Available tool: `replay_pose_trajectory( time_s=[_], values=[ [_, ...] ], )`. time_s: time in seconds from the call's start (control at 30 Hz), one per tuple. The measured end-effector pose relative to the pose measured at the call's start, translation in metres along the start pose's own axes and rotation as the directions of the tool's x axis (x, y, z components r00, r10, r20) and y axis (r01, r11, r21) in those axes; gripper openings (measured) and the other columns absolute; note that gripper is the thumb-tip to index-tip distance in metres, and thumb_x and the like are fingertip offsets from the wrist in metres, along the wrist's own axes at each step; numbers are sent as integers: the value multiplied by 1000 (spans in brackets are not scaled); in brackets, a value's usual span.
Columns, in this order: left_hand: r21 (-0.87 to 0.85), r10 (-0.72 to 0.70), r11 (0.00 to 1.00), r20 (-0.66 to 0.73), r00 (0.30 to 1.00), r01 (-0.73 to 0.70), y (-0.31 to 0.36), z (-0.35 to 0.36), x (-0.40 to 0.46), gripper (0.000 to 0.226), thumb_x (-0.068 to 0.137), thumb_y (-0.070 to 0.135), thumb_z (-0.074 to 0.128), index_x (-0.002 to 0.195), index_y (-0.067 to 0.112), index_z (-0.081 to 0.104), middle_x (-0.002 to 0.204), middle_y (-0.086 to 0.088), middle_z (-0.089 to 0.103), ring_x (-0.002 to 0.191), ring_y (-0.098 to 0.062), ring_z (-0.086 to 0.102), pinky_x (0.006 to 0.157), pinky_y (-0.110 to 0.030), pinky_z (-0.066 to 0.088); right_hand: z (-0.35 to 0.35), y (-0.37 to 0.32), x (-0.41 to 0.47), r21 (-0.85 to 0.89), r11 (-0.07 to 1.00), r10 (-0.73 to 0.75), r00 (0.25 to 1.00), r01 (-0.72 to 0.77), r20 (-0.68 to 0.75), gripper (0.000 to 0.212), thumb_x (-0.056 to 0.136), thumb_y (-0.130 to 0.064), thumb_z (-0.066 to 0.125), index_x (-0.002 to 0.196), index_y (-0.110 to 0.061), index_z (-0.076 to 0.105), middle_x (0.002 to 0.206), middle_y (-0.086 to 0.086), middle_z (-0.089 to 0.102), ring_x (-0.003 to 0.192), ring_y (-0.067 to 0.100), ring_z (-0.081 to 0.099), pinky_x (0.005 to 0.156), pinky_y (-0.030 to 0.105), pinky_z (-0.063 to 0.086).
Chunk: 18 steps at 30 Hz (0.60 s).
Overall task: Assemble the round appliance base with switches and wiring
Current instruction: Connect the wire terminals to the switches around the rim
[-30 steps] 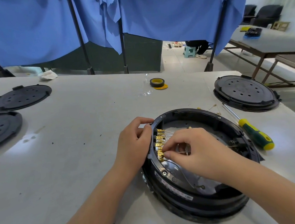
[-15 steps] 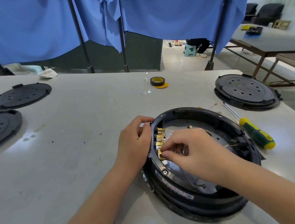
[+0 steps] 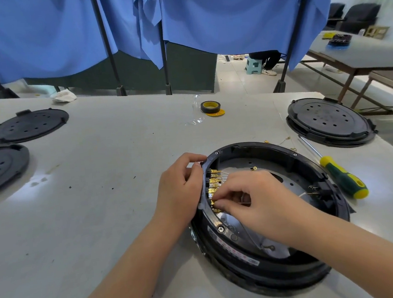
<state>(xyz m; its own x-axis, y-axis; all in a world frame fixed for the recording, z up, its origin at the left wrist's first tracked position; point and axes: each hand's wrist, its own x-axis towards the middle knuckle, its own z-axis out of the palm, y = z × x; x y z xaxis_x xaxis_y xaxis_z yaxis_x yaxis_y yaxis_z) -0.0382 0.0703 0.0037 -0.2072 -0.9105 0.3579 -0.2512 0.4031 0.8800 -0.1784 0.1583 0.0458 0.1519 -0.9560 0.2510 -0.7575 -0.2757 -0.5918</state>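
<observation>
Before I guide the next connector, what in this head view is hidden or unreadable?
- Lowest brass terminal: whether it is seated is covered by the right hand.
- Switch bodies behind the round base rim: hidden by the left hand.
- Red label on the rim: print too small to read.
- Leftmost black cover: cut off by the left edge.

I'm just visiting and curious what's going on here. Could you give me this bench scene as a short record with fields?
work piece: round appliance base, open side up on the table
left hand: grips the base's left rim
right hand: pinches at the brass terminals inside the rim
tool: screwdriver, lying right of the base, untouched
spare parts: black covers at left and far right
other: tape roll beyond the base
</observation>
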Motion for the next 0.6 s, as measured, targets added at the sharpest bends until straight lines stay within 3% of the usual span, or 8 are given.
replay_pose_trajectory(
  time_s=[0.13,0.27,0.4,0.5,0.6],
  values=[
    [0,-3,1000,17,1000,3,1,-2,0,23,95,10,47,96,21,67,41,6,46,38,-6,35,40,-20,28,-1,-1,-2,-14,1000,-19,1000,19,4,9,86,-22,68,90,-26,74,82,-13,66,81,6,60,72,21,47],
    [-67,-18,997,70,997,22,2,-6,3,9,92,21,59,92,26,67,49,-13,54,44,-14,40,47,-29,36,-6,-2,-3,-16,1000,-6,1000,6,-16,6,85,-30,68,88,-28,73,80,-15,66,80,5,59,70,18,45],
    [-95,-32,995,117,993,44,1,-11,7,9,84,23,72,92,24,68,39,9,36,39,-6,32,44,-14,32,-24,1,-3,10,999,37,997,-36,-73,8,84,-33,67,89,-31,72,80,-19,66,82,-1,60,71,12,45],
    [-81,-47,995,143,989,59,2,-14,9,11,84,20,72,93,25,68,39,11,37,40,-5,32,45,-12,33,-49,12,-5,37,995,98,983,-93,-154,9,84,-30,65,89,-33,73,80,-21,68,80,-4,62,70,9,45],
    [-41,-56,997,143,988,62,4,-17,11,11,85,18,72,92,26,69,40,10,36,41,-6,32,45,-11,33,-73,34,-8,77,984,175,926,-159,-335,13,86,-21,65,88,-30,74,78,-22,68,76,-6,61,70,6,44]
  ],
)
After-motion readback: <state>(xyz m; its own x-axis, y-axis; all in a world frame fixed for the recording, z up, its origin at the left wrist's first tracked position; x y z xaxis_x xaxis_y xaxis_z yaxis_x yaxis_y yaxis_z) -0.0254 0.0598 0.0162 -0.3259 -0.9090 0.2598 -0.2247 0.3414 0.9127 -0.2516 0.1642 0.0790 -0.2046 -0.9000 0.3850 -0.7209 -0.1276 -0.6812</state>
